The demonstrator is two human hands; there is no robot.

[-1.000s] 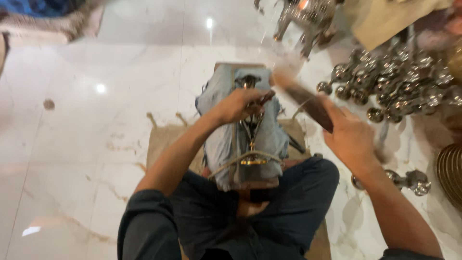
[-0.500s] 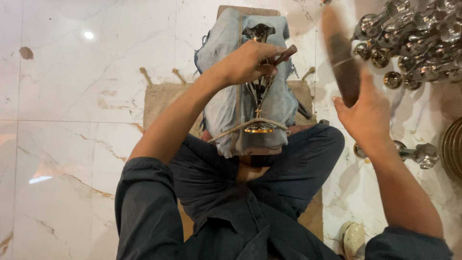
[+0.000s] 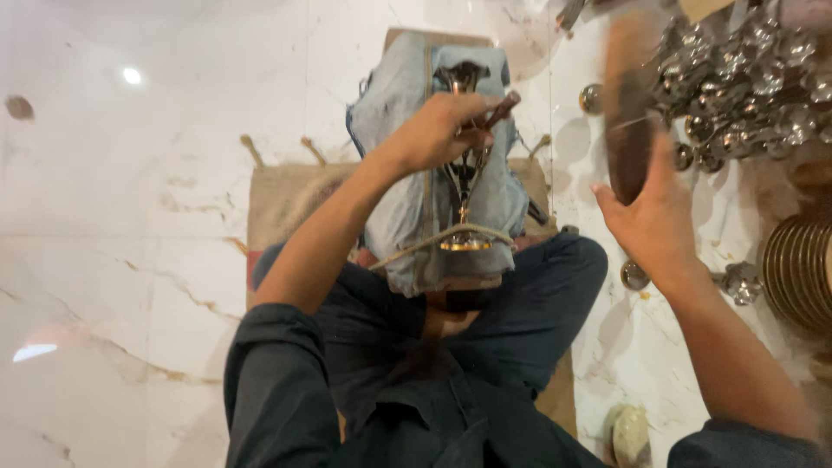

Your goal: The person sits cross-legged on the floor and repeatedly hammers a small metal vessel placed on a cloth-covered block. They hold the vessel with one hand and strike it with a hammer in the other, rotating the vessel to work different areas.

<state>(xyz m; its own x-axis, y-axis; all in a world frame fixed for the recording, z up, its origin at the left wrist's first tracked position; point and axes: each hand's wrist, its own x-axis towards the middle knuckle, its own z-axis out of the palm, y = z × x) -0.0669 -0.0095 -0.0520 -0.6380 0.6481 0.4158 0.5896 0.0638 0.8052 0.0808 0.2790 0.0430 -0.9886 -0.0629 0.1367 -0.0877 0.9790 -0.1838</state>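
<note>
White marble floor (image 3: 130, 217) all around, I'm sitting cross-legged on a burlap mat (image 3: 286, 195). Landmark: the pale blue cloth-covered block (image 3: 407, 173) standing between my knees. On top of the block lies a small brass piece (image 3: 464, 186) tied down with a cord (image 3: 425, 243) looped across the block's near end. My left hand (image 3: 442, 130) sits over the block's far half, fingers curled shut around a thin dark-handled tool (image 3: 501, 108) whose tip points down at the brass piece. My right hand (image 3: 654, 217) is raised right of the block, well apart from it, fingers closed around the bottom end of a brown wooden mallet (image 3: 628, 113), blurred, upright. Further right of the block, a heap of shiny metal parts (image 3: 745, 78) on the floor; stacked brass rings (image 3: 797, 269) at the right edge; one small round metal piece (image 3: 634, 276) near my right knee.
</note>
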